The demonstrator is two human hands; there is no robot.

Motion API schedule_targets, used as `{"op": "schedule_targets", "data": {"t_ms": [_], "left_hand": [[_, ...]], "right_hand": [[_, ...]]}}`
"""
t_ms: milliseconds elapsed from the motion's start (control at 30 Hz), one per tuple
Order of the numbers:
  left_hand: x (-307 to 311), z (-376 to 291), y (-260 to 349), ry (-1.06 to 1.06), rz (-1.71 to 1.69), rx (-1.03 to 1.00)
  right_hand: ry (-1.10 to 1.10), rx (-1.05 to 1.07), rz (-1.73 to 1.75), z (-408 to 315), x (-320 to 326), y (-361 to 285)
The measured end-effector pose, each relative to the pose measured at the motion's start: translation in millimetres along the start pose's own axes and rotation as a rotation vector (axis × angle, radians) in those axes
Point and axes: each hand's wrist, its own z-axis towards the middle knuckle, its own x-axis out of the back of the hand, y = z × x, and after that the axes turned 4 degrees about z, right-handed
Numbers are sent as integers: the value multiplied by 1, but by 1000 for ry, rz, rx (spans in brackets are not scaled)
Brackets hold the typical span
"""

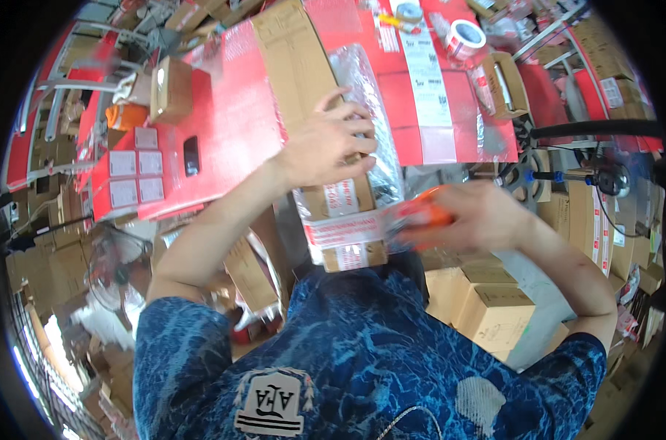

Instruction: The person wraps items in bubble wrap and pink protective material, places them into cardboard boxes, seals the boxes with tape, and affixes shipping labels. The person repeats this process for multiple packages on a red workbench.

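A long cardboard box (294,66) lies over the near edge of the red table, its near end jutting towards my body. Bubble wrap (374,110) runs along the box's right side. Across the top of the box rests my left hand (338,137), fingers spread and pressing on it. My right hand (459,217), blurred, grips an orange tape dispenser (432,206) just right of the near end. From it, white tape with red print (344,230) stretches over the box. More printed tape crosses the cardboard on both sides of that strip.
On the red table (228,110) are a phone (191,155), a small carton (170,91), several white-labelled boxes (123,164), a label strip (429,82), a tape roll (466,38) and an open carton (503,88). Cartons (498,316) stand below right; a fan (115,269) is at left.
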Motion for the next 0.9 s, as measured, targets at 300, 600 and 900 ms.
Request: {"op": "schedule_targets", "data": {"t_ms": [300, 600, 900], "left_hand": [[2, 23, 20, -128, -23, 179], [-19, 14, 60, 333, 73, 1228], [125, 14, 50, -213, -223, 856]], "right_hand": [[-273, -292, 236, -87, -309, 154], [-97, -633, 538, 27, -378, 54], [-5, -940, 761, -120, -245, 140]]}}
